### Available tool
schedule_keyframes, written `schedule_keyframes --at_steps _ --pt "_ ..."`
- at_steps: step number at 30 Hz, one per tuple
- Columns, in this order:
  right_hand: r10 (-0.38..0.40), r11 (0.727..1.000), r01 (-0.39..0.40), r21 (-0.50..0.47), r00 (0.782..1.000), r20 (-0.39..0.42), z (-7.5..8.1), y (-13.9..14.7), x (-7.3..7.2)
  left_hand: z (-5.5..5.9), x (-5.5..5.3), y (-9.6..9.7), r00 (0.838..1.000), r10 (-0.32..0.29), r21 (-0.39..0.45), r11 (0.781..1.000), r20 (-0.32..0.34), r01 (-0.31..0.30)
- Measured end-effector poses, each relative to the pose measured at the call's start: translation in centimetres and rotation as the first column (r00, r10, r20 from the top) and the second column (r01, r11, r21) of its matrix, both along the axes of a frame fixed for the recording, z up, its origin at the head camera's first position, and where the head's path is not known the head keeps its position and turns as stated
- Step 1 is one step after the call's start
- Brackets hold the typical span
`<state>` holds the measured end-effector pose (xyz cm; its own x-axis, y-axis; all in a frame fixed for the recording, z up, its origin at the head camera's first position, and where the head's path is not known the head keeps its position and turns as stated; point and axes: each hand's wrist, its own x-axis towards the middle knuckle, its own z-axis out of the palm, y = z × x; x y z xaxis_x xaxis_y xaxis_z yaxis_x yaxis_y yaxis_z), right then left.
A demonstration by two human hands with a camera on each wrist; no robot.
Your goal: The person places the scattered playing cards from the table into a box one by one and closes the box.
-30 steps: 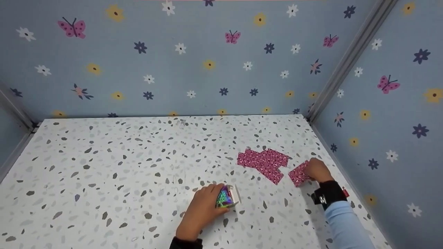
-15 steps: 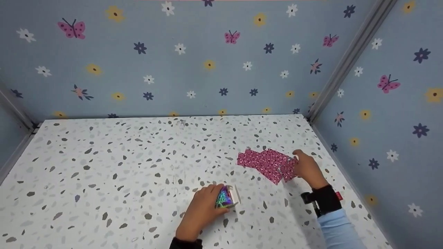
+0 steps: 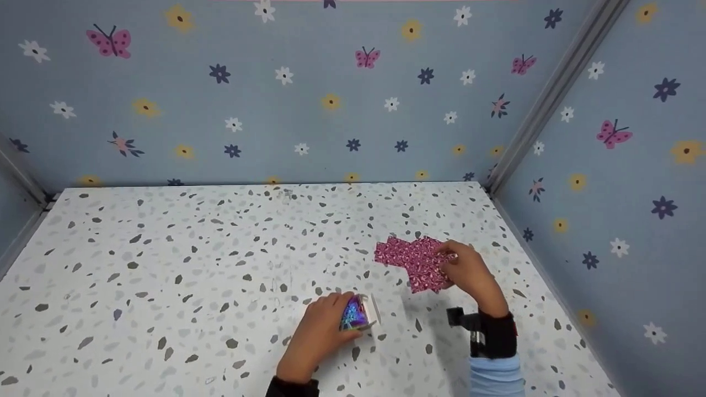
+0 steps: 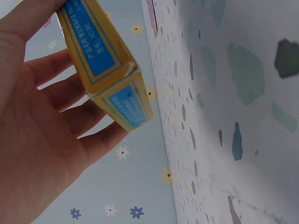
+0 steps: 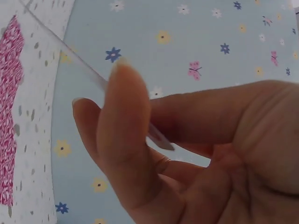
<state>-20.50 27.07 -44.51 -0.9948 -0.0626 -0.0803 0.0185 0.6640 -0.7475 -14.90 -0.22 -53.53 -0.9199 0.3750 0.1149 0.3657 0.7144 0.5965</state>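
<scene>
Wearing black bands [image 3: 497,337] on both wrists, with a light blue sleeve [image 3: 496,380] behind the right one. Gripping a little box [image 3: 354,316] in the left hand [image 3: 319,333], with the thumb on the near side and the fingers bent over the far side. Showing yellow sides with blue patches by the left palm, a shiny rainbow part past the fingertips, and a white flap [image 3: 375,310] sticking out on the side toward the right hand. Pinching a thin card [image 5: 161,141] in the right hand [image 3: 471,275], with thumb and fingers nearly together. Reaching to the right end of a patch of pink cards [image 3: 398,255], overlapping and lying farther out than the left hand. Working over a white table [image 3: 193,286] with gray spots, spread around both hands. Facing a blue wall [image 3: 303,110] well past both hands, dotted with flowers [image 3: 411,25] and butterflies [image 3: 361,57].
</scene>
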Motion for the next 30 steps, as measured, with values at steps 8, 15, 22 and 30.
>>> schedule_keyframes --at_steps 8,15,22,30 --pt "0.157 0.956 -0.184 -0.231 0.979 -0.128 -1.0 -2.9 1.1 0.0 0.2 -0.2 1.0 0.011 -0.004 1.0 -0.022 -0.011" --pt "0.219 0.921 -0.257 -0.294 0.963 -0.158 -1.8 -4.1 1.4 -0.2 0.3 -0.1 0.999 0.011 0.004 1.0 -0.052 -0.011" --pt "0.249 0.906 -0.262 -0.331 0.965 -0.082 -1.9 -4.1 1.5 -0.1 0.2 -0.1 0.998 0.029 0.029 0.999 -0.052 -0.027" --pt "0.303 0.916 -0.317 -0.246 0.948 -0.093 -2.2 -5.1 1.6 0.1 0.0 -0.2 0.998 0.039 0.024 0.999 -0.051 -0.038"
